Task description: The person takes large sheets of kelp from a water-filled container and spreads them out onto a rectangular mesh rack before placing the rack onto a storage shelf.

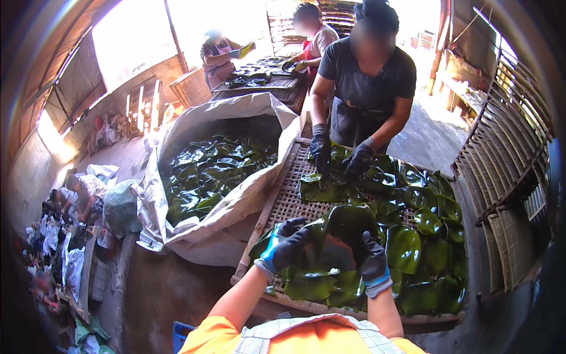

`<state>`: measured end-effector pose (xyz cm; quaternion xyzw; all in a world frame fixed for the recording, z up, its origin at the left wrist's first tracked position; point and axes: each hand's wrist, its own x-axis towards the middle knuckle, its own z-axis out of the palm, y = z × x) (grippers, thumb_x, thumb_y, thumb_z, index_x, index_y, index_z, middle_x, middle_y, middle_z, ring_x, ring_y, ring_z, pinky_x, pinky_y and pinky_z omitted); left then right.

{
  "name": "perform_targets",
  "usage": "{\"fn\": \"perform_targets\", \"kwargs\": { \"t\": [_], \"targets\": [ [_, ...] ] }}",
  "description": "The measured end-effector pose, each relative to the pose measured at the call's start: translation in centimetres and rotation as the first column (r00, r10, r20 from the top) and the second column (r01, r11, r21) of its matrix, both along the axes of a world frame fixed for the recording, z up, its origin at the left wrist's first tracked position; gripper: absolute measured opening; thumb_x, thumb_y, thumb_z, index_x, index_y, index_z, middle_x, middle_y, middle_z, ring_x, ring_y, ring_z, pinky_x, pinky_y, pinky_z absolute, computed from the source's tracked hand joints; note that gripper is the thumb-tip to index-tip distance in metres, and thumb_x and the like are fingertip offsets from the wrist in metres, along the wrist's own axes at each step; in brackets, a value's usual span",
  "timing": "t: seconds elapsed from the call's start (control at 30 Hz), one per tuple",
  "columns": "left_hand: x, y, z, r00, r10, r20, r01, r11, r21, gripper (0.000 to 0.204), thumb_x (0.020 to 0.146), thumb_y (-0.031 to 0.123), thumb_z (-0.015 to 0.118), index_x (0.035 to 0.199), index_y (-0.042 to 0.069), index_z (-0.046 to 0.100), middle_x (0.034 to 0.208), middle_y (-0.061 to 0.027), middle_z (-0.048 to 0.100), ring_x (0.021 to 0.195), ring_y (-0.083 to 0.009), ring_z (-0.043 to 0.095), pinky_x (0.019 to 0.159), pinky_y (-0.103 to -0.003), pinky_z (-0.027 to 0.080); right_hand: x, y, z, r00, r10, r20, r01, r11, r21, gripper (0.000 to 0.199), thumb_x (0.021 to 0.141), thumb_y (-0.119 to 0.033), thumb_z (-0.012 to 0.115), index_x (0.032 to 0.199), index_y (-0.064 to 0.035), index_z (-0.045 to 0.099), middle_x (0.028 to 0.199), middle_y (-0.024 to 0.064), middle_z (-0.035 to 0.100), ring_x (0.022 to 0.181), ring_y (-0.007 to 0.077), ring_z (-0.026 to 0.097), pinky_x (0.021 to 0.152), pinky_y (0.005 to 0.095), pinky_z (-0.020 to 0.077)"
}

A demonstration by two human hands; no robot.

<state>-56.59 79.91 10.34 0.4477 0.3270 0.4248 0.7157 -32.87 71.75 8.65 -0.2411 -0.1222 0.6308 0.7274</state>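
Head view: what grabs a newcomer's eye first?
Glossy green leaves spread over a woven bamboo tray at centre, with the person's gloved left hand and right hand pressed on them. Left of the tray, a big white sack gapes, full of leaves; opposite, a co-worker's gloved hands lay more.

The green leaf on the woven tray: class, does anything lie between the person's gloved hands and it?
Nothing visible does. The left hand and right hand both already rest on the green leaf on the woven tray.
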Motion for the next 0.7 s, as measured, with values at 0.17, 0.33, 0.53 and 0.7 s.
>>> {"fn": "perform_targets", "kwargs": {
  "t": [0.17, 0.33, 0.53, 0.7],
  "targets": [
    [-1.0, 2.4, -2.7, 0.985, 0.049, -0.168, -0.051, 0.999, -0.007, 0.056, 0.089, 0.017, 0.061, 0.137, 0.008, 0.033, 0.110, -0.0034, 0.052, 0.094, -0.0108, 0.051, 0.082, -0.027, 0.045, 0.1, -0.3, -0.3, 0.998, 0.067, -0.009, -0.066, 0.997, 0.044, 0.029, 0.086, -0.008, 0.056, 0.115, -0.0048, 0.057, 0.105, 0.0072, 0.065, 0.095, 0.0233, 0.064, 0.085, 0.0404, 0.0517],
    [1.3, -1.3, -2.5, 0.770, -0.427, 0.474, 0.591, 0.758, -0.277, 0.069, 0.090, 0.032, 0.056, 0.146, 0.018, 0.018, 0.142, -0.0087, 0.038, 0.123, -0.0239, 0.045, 0.102, -0.040, 0.038, -4.5, 0.8, 0.5, 0.984, 0.172, 0.054, -0.174, 0.984, 0.045, 0.030, 0.086, -0.010, 0.055, 0.114, -0.0011, 0.058, 0.107, 0.0102, 0.065, 0.095, 0.0239, 0.064, 0.085, 0.0385, 0.0508],
    [3.6, -5.2, -5.8, 0.493, -0.078, 0.866, 0.764, 0.516, -0.388, 0.081, 0.083, 0.067, 0.046, 0.139, 0.010, 0.036, 0.139, -0.0092, 0.042, 0.125, -0.0274, 0.043, 0.107, -0.040, 0.032, -6.3, -2.0, -2.8, 0.911, 0.273, -0.308, -0.296, 0.954, -0.032, 0.052, 0.082, -0.023, 0.054, 0.129, -0.0007, 0.048, 0.126, 0.0170, 0.055, 0.110, 0.0309, 0.056, 0.098, 0.0429, 0.0428],
    [4.0, -4.2, -5.7, 0.540, -0.166, 0.825, 0.750, 0.540, -0.382, 0.082, 0.081, 0.070, 0.045, 0.139, 0.013, 0.037, 0.138, -0.0097, 0.044, 0.123, -0.0253, 0.045, 0.106, -0.039, 0.033, -8.2, -1.6, -2.2, 0.940, 0.164, -0.298, -0.162, 0.986, 0.031, 0.064, 0.083, -0.032, 0.052, 0.138, -0.0029, 0.037, 0.136, 0.0161, 0.045, 0.120, 0.0300, 0.049, 0.103, 0.0417, 0.0380]
  ]
}}
